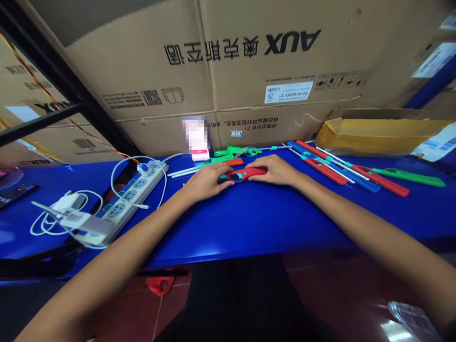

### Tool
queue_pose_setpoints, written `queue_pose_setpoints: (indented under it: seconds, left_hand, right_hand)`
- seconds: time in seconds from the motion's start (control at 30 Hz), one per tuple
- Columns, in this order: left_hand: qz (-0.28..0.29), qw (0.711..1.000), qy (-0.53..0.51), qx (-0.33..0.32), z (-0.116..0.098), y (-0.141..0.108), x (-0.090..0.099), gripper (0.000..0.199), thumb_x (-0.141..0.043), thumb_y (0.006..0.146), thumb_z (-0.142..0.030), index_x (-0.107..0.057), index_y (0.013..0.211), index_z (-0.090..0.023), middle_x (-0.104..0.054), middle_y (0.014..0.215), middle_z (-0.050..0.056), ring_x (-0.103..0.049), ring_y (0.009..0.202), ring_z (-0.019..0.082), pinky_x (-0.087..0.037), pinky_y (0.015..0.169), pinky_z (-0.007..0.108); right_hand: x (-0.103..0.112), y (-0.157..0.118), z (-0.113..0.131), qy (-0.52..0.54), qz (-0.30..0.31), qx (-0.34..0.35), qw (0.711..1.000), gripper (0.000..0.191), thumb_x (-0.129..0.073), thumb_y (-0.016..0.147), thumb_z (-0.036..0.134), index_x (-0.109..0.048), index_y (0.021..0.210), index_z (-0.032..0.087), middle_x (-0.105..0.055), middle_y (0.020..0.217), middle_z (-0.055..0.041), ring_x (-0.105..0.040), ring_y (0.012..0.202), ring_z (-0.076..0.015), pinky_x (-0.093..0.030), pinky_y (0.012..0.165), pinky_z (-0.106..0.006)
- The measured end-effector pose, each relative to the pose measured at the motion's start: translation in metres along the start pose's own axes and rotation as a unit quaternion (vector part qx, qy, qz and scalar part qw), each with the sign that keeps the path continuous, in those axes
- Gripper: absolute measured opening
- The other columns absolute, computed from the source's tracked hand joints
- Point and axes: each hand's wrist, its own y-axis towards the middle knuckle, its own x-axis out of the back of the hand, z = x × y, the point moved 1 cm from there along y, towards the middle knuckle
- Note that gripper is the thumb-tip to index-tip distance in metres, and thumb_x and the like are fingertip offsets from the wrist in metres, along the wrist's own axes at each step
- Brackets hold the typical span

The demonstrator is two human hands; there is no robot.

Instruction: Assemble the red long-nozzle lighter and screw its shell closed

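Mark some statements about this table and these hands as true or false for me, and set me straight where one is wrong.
1. The left hand and the right hand both touch one red lighter. True.
2. A power strip lies on the blue table. True.
3. The power strip is to the right of both hands. False: it is to their left.
4. The big lettering on the cardboard box is upside down. True.
5. Every lighter in view is red. False: a blue lighter and a green lighter lie to the right of the hands.
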Motion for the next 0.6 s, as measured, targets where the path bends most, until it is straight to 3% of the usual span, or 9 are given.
queue_pose_setpoints:
  seconds: [0.07, 0.2, 0.37, 0.5, 0.6]
  left_hand:
    - [-0.005, 1.0, 0.012, 0.01, 0.007, 0.001, 0.001, 0.037, -0.061, 0.107, -0.034, -0.07, 0.137, -0.016, -0.079, 0.122, 0.014, -0.075, 0.105, 0.025, -0.059, 0.092, 0.038]
    - [-0.027, 0.999, 0.015, 0.023, 0.016, 0.002, 0.001, 0.023, -0.064, 0.104, -0.033, -0.074, 0.117, -0.018, -0.08, 0.105, 0.01, -0.074, 0.094, 0.024, -0.055, 0.081, 0.034]
    - [-0.053, 0.998, 0.006, 0.037, 0.007, 0.002, -0.011, 0.019, -0.059, 0.107, -0.032, -0.072, 0.113, -0.018, -0.079, 0.104, 0.009, -0.072, 0.091, 0.023, -0.052, 0.079, 0.033]
    - [-0.042, 0.998, 0.009, 0.035, -0.003, 0.003, -0.019, 0.017, -0.057, 0.107, -0.03, -0.07, 0.109, -0.018, -0.077, 0.106, 0.011, -0.07, 0.093, 0.024, -0.052, 0.081, 0.035]
    - [-0.033, 0.999, 0.007, 0.037, -0.006, 0.003, -0.018, 0.019, -0.056, 0.107, -0.029, -0.071, 0.109, -0.017, -0.076, 0.106, 0.012, -0.07, 0.096, 0.025, -0.052, 0.083, 0.037]
  right_hand:
    - [0.004, 0.0, -0.008, 0.02, -0.01, -0.003, 1.0, 0.039, -0.083, 0.092, 0.041, -0.084, 0.127, 0.025, -0.085, 0.126, -0.01, -0.078, 0.112, -0.0303, -0.055, 0.1, -0.042]
    - [0.011, -0.002, -0.02, 0.033, -0.028, -0.007, 0.999, 0.038, -0.084, 0.091, 0.046, -0.086, 0.123, 0.026, -0.086, 0.12, -0.0075, -0.08, 0.105, -0.0298, -0.057, 0.097, -0.041]
    - [0.012, -0.004, -0.021, 0.017, -0.03, -0.003, 0.999, 0.036, -0.081, 0.091, 0.045, -0.086, 0.12, 0.025, -0.086, 0.117, -0.0076, -0.08, 0.103, -0.0302, -0.057, 0.095, -0.042]
    - [0.006, -0.003, -0.014, -0.02, -0.01, -0.001, 1.0, 0.034, -0.078, 0.089, 0.038, -0.085, 0.119, 0.023, -0.085, 0.112, -0.0086, -0.079, 0.099, -0.0301, -0.057, 0.092, -0.042]
    - [0.003, -0.002, -0.008, -0.035, 0.01, 0.012, 0.999, 0.038, -0.076, 0.089, 0.031, -0.082, 0.125, 0.024, -0.083, 0.118, -0.0087, -0.077, 0.105, -0.0298, -0.055, 0.096, -0.042]
